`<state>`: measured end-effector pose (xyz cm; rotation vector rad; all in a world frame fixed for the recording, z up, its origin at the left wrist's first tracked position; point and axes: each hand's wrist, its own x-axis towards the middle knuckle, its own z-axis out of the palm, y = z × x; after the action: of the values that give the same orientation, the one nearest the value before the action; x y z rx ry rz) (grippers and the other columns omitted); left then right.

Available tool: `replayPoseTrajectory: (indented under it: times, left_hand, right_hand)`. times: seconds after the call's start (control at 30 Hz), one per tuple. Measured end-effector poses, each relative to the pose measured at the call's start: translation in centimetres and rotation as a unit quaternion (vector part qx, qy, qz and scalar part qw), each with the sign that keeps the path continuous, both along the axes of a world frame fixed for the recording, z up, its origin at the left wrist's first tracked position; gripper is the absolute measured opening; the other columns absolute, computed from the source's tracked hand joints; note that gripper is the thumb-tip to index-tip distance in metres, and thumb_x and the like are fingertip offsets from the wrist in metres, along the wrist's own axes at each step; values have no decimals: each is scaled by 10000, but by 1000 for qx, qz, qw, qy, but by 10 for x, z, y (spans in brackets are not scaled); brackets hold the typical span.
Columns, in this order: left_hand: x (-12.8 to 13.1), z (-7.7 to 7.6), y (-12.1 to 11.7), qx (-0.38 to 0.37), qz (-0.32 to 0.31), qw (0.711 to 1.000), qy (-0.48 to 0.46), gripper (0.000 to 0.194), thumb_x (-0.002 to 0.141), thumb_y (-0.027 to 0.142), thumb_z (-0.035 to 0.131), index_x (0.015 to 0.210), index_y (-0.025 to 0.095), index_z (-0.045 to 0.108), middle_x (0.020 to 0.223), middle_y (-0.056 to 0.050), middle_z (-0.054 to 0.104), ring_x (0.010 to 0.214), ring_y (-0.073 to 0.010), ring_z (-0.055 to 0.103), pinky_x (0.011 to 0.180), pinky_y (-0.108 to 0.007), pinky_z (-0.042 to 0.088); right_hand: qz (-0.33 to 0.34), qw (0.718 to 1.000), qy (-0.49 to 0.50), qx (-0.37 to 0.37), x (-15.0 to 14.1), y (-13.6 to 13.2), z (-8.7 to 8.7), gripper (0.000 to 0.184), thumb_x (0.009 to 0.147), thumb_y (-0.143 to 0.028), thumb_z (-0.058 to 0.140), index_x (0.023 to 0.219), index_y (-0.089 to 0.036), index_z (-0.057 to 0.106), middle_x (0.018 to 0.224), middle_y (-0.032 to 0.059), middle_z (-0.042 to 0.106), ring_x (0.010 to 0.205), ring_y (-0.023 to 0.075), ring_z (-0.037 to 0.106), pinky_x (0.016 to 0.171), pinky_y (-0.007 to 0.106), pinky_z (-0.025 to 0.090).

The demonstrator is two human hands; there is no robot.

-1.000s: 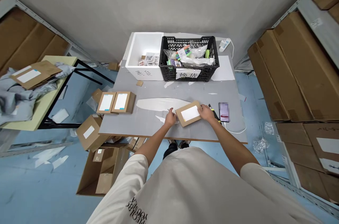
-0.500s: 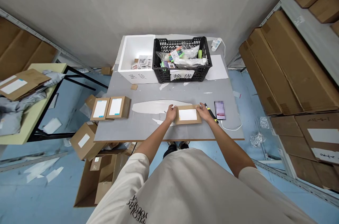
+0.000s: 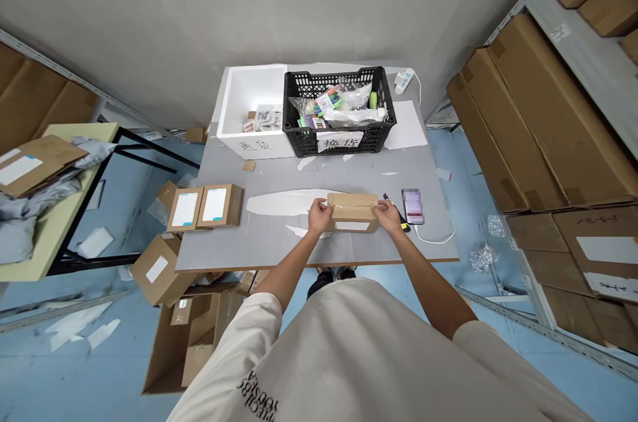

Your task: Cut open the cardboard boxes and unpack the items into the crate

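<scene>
A small cardboard box (image 3: 353,211) is held between my two hands near the front of the grey table (image 3: 269,239). Its taped top faces up, and a white label (image 3: 351,226) shows on the side toward me. My left hand (image 3: 319,214) grips the box's left end, fingers closed on it. At the right end, my right hand (image 3: 387,214) pinches the box in the same way. Just beyond the right hand lies a black and yellow utility knife (image 3: 403,221), partly hidden by that hand. A phone (image 3: 413,207) with a lit screen rests to its right.
Two labelled boxes (image 3: 219,205) stand at the table's left. Behind are a white foam bin (image 3: 254,145) and a black crate (image 3: 340,143) of packaged items. A white cable (image 3: 438,240) runs from the phone. Large cartons (image 3: 558,116) fill the right shelf.
The box has been tilted: its white label, which faced up, now faces toward me, and the taped side is on top. Both hands still hold its ends.
</scene>
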<state>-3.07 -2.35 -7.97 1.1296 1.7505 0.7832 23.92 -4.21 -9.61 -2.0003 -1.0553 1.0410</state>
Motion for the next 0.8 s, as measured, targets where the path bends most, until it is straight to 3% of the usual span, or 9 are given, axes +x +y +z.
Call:
replayPoseTrajectory:
  times: [0.1,0.23,0.37,0.53,0.7,0.8]
  left_hand:
    - [-5,-2,-3,-19,-20,999,-16,348,828,290,723,1140,211,593,1050,-44,648,800,-139,625,759,-273,507]
    - [-8,-6,-10,-73,-57,995,-33,459,813,204,703,1253,197,571,1152,-93,651,845,-153,643,795,-297,527]
    - [-8,-10,-20,-37,-97,994,-35,636,829,199,643,1443,222,479,1253,-118,615,904,-174,656,873,-344,530]
    - [-6,-4,-22,-9,-103,995,7,585,810,191,628,1386,253,546,1181,-94,623,941,-209,648,930,-386,510]
    - [1,17,-8,56,-77,995,0,348,925,315,562,1268,261,547,1247,-90,572,962,-183,630,897,-353,498]
    - [4,20,2,66,-73,995,11,192,961,394,541,1065,233,556,1163,-70,580,924,-168,614,863,-333,486]
  right_hand:
    - [10,998,55,-13,6,-4,-5,480,653,-406,770,1083,-217,674,1019,63,723,955,246,691,886,394,542]
    - [38,986,151,-53,11,-11,-5,734,592,-299,801,1295,-225,601,1108,85,714,935,243,711,824,386,578]
    - [72,978,191,-38,8,-18,0,861,612,-287,770,1429,-239,503,1145,87,700,904,222,707,783,350,581]
    - [109,981,156,-45,1,-17,18,687,641,-310,729,1307,-265,566,1077,39,703,797,184,681,742,329,566]
    - [68,992,107,15,-3,-2,41,468,757,-522,703,1129,-259,599,1115,46,685,882,196,654,793,325,534]
    - [49,998,28,41,-4,6,41,388,792,-584,656,964,-240,596,1070,46,672,883,199,622,843,344,506]
